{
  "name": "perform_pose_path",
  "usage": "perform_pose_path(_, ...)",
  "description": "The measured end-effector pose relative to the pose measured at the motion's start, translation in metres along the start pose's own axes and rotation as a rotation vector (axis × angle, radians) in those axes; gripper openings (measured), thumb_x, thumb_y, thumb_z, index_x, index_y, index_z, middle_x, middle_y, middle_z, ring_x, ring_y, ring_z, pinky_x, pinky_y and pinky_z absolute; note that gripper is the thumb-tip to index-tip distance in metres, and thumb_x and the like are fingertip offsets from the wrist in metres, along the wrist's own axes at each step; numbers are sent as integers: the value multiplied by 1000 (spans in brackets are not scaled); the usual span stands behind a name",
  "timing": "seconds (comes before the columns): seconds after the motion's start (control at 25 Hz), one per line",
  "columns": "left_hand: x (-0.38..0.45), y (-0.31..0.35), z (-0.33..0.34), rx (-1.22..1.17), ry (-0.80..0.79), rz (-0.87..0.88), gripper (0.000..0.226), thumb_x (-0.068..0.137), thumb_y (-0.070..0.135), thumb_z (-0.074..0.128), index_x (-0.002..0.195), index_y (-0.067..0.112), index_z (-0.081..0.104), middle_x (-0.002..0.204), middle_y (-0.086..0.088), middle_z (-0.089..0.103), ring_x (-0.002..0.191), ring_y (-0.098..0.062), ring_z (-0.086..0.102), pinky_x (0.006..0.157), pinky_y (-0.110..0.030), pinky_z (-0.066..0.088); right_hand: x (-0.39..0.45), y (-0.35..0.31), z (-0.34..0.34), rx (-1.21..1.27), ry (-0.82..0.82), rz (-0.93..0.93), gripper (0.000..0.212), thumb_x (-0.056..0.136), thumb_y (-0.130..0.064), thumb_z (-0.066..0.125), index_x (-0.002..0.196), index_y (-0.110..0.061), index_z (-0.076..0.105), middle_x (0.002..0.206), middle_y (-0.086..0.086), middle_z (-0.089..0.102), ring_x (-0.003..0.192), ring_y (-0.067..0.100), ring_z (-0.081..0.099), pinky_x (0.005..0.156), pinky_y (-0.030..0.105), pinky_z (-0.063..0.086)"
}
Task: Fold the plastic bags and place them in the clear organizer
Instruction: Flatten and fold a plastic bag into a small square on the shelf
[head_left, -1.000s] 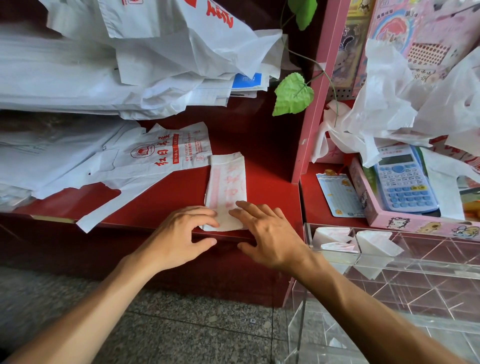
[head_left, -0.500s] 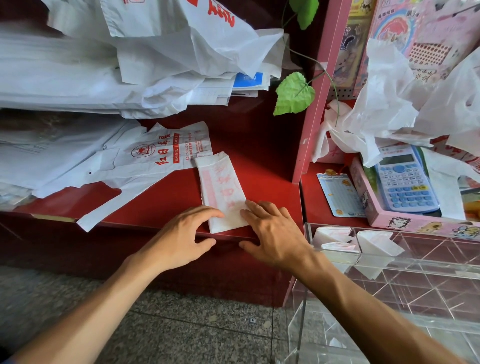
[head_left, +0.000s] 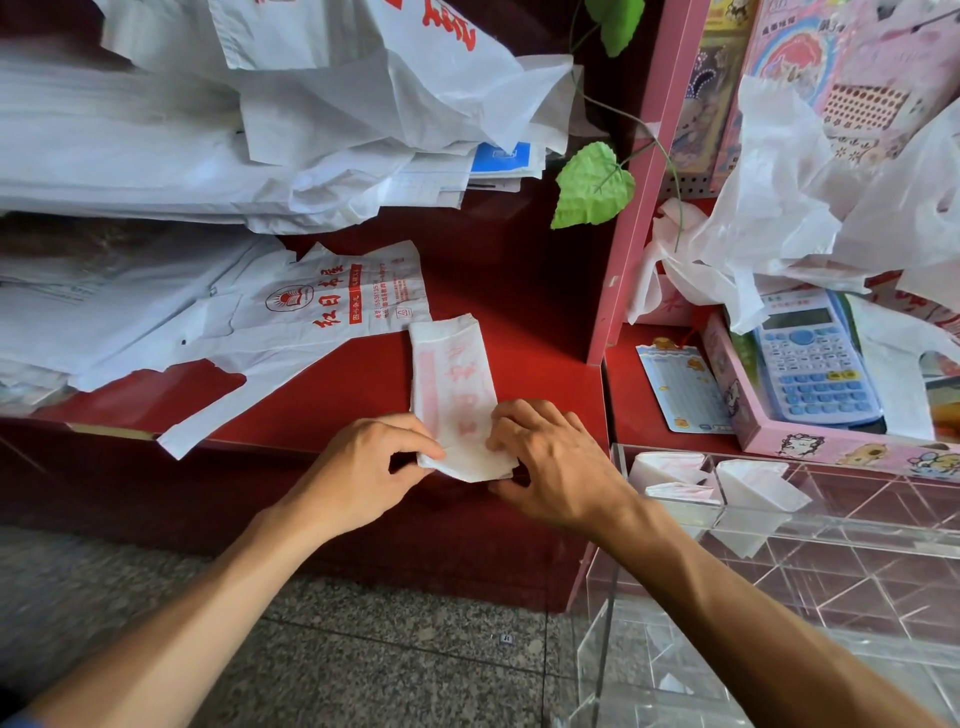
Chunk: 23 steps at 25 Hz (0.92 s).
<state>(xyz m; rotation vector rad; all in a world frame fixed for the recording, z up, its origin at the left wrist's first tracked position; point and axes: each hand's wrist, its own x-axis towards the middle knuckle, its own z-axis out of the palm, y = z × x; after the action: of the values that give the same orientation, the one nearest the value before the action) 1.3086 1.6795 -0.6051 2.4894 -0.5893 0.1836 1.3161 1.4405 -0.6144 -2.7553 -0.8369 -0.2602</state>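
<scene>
Folded bag strip (head_left: 453, 374), white with faint red print, lies on the red surface (head_left: 530, 332) with its near end hanging over the front edge, where both hands work on it. The left hand (head_left: 363, 475) pinches the strip's near left corner with curled fingers, and the right hand (head_left: 553, 462) grips the near right side, turning up what looks like a first triangular fold. The main risk, as I judge it, is slippage: thin plastic is slick and springy, so if either pinch loosens, the layers may slide apart and the long folds open again. Because the worked end overhangs the edge, it has no support beneath it for pressing a crease, and a dropped strip would fall to the speckled floor (head_left: 363, 649). A skewed first corner would likely carry through each later fold and leave a lopsided packet that sits badly in a compartment. The clear organizer (head_left: 779, 540) stands just right of the hands, with a few folded triangles (head_left: 753, 480) already in its far compartments; a careless reach could knock its wall. The unfolded printed bag (head_left: 332, 306) lies close to the strip's far left corner and could be dragged along.
</scene>
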Motion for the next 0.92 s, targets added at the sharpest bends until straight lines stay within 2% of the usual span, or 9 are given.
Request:
perform_pose_path(0.08,-2,-1,-2,-61,39,-43,26,81,5,77,100,22,79,98,28,66,98,7,63,87,-7,46,-1,1,1,75,41,14,27,83,-42,64,104,-26,61,118,-12,57,108,18,50,77,31,30)
perform_pose_path(0.2,-5,-3,-2,-74,93,-100,33,80,7,78,105,28,77,101,28,65,103,9,60,88,-4,42,3,2,-2,213,72,33,9,87,-37,64,90,-29,66,98,-15,63,94,13,56,73,32,34)
perform_pose_path(0.32,-5,-1,-3,-104,116,-165,33,82,13,77,104,37,73,96,25,68,99,9,61,85,-6,43,6,1,-5,324,108,67,20,90,-36,64,75,-22,65,75,-10,62,70,11,55,65,30,40)
perform_pose_path(0.44,-2,3,-4,-203,137,-250,20,83,16,76,95,32,74,86,27,72,89,11,65,78,-7,45,6,2,-10,469,144,185,38,92,-30,66,63,-11,52,54,0,47,52,16,39,51,21,28)
perform_pose_path(0.56,1,6,-2,-303,142,-294,13,83,14,77,91,24,76,83,18,75,83,4,69,77,-14,50,6,0,-9,521,146,273,36,94,-29,62,68,-6,54,59,8,54,55,23,45,52,27,31)
perform_pose_path(0.64,3,8,0,-334,141,-299,11,83,12,77,87,22,77,82,16,75,83,2,70,73,-9,48,8,0,-5,535,128,318,34,96,-26,58,70,-6,52,62,9,55,60,28,48,56,34,31)
perform_pose_path(0.72,5,9,2,-342,139,-327,6,85,13,75,84,18,78,82,15,75,82,3,68,70,-7,46,10,-1,-3,499,125,356,33,97,-24,55,68,-11,46,64,3,51,65,29,46,60,34,29)
perform_pose_path(0.84,6,10,4,-325,91,-333,16,90,16,70,75,16,74,77,12,75,75,2,67,67,-8,45,11,-3,1,371,124,410,29,99,-24,51,72,-15,45,87,4,59,84,27,47,83,36,34)
perform_pose_path(0.92,6,10,3,-323,75,-335,17,92,16,67,77,13,74,79,8,75,77,-1,69,68,-9,45,11,-1,3,381,120,401,29,99,-32,50,75,-16,48,95,3,59,85,22,44,99,40,33)
